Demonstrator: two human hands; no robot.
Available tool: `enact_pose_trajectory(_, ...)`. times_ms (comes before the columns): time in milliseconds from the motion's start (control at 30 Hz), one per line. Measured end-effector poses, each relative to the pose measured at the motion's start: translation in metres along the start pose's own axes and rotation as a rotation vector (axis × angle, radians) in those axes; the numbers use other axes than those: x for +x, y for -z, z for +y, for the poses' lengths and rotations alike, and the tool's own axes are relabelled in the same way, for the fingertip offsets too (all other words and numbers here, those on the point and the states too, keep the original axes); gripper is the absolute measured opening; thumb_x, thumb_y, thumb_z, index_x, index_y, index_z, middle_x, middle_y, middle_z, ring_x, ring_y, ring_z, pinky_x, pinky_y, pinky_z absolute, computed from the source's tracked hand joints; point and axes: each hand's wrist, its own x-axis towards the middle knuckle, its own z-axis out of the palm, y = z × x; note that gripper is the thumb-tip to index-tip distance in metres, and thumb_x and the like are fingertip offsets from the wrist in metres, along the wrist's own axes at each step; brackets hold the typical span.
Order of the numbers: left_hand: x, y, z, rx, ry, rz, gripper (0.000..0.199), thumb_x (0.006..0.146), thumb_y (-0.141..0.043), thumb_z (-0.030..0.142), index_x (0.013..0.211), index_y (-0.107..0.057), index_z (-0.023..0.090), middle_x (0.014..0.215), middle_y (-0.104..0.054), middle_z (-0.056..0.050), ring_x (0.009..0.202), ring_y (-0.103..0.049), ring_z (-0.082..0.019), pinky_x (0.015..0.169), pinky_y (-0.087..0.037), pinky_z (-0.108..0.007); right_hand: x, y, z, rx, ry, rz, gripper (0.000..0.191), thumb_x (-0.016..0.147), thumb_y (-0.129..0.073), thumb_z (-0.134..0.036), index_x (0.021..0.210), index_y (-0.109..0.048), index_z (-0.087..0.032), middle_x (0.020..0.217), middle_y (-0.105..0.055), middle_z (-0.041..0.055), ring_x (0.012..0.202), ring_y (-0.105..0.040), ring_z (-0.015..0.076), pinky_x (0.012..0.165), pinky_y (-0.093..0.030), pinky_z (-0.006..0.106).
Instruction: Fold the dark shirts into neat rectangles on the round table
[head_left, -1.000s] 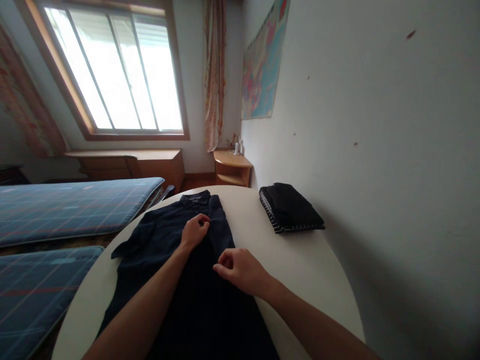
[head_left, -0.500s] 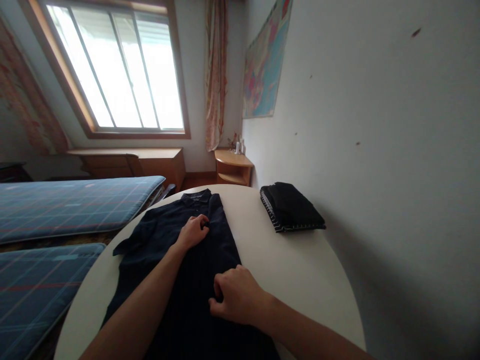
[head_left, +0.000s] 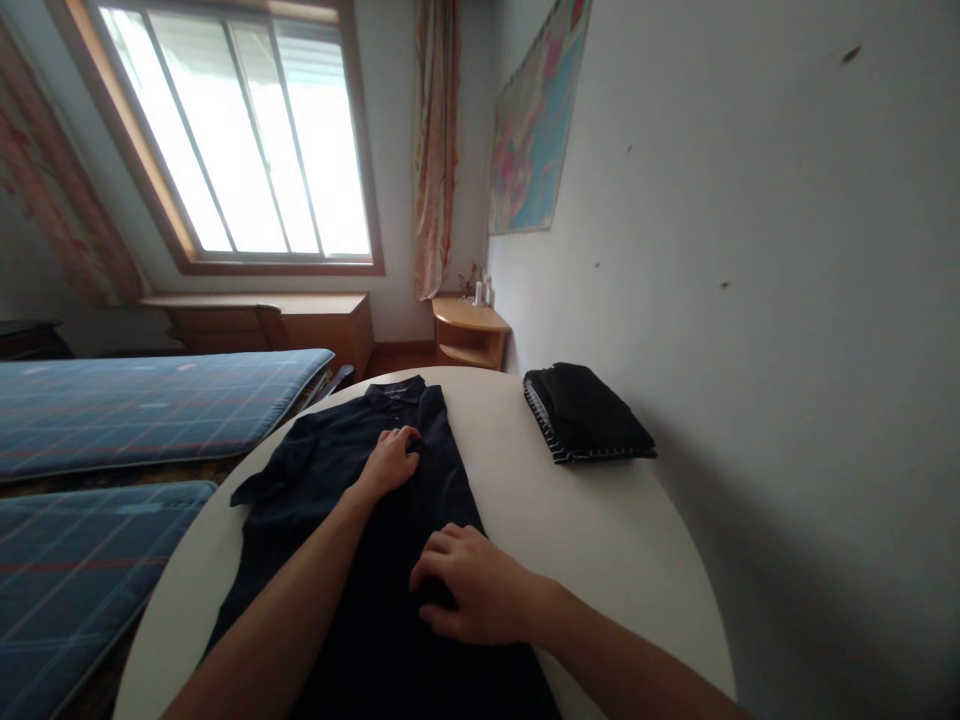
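Dark shirt [head_left: 450, 480] is lying spread on the table [head_left: 637, 560], collar toward the far edge; left hand [head_left: 388, 465] is resting on its chest, fingers curling (grip pinching cloth or not, cannot tell); right hand [head_left: 484, 585] is curving loosely at its lower front, grip standing released; folded dark clothes [head_left: 592, 410] are lying apart, to the right; a sideways drag by snagging fingers could be rucking the front, skewing the collar.

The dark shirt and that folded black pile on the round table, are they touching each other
Apart. The head view shows bare white tabletop all the way between the right edge of the dark shirt and the folded black pile.
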Motion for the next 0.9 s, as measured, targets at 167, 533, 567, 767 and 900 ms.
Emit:
enact_pose_trajectory(167, -0.002, -0.012, -0.001, 0.104, -0.096, 0.004, 0.048, 0.093, -0.040, 0.023, 0.139, -0.052, 0.020, 0.139, -0.050, -0.011, 0.134, -0.039, -0.027, 0.114, -0.031, -0.042, -0.003, -0.014, 0.009, 0.051, -0.047, -0.023, 0.084, 0.085, -0.059, -0.062, 0.154, -0.030, -0.024, 0.163, -0.016, 0.0130, 0.150, -0.009, 0.0335, 0.119, -0.012, 0.051)
enact_pose_trajectory(533, -0.005, -0.033, 0.035, 0.137, -0.216, -0.093, 0.052, 0.095, -0.044, 0.032, 0.146, -0.046, 0.023, 0.149, -0.045, -0.010, 0.142, -0.033, -0.030, 0.117, -0.027, -0.045, -0.007, 0.029, 0.013, 0.043, -0.161, -0.015, 0.056, 0.087, -0.062, -0.048, 0.135, -0.056, -0.019, 0.123, -0.067, 0.0110, 0.111, -0.061, 0.0261, 0.095, -0.045, 0.035)
enact_pose_trajectory(567, -0.005, -0.034, 0.039, 0.128, -0.224, -0.092, 0.052, 0.094, -0.045, 0.031, 0.145, -0.046, 0.023, 0.149, -0.046, -0.010, 0.142, -0.033, -0.030, 0.117, -0.027, -0.046, -0.004, 0.032, 0.020, 0.040, -0.206, 0.021, 0.047, 0.089, -0.060, -0.045, 0.129, -0.060, -0.020, 0.113, -0.071, 0.0083, 0.102, -0.065, 0.0235, 0.088, -0.047, 0.032)
enact_pose_trajectory(767, -0.007, -0.035, 0.044, 0.043, -0.261, -0.030, 0.049, 0.091, -0.049, 0.027, 0.139, -0.051, 0.018, 0.139, -0.053, -0.012, 0.136, -0.040, -0.029, 0.115, -0.032, -0.044, 0.043, 0.051, 0.075, -0.163, -0.436, 0.317, 0.023, 0.091, -0.055, -0.030, 0.109, -0.067, -0.021, 0.104, -0.071, 0.0057, 0.094, -0.066, 0.0188, 0.081, -0.045, 0.027)
enact_pose_trajectory(900, -0.007, -0.030, 0.045, -0.051, -0.219, 0.047, 0.042, 0.088, -0.051, 0.023, 0.129, -0.052, 0.016, 0.126, -0.059, -0.012, 0.125, -0.050, -0.025, 0.109, -0.039, -0.039, 0.091, 0.066, 0.107, -0.263, -0.513, 0.416, 0.024, 0.094, -0.050, -0.027, 0.111, -0.066, -0.021, 0.114, -0.068, 0.0076, 0.103, -0.064, 0.0188, 0.088, -0.045, 0.027)
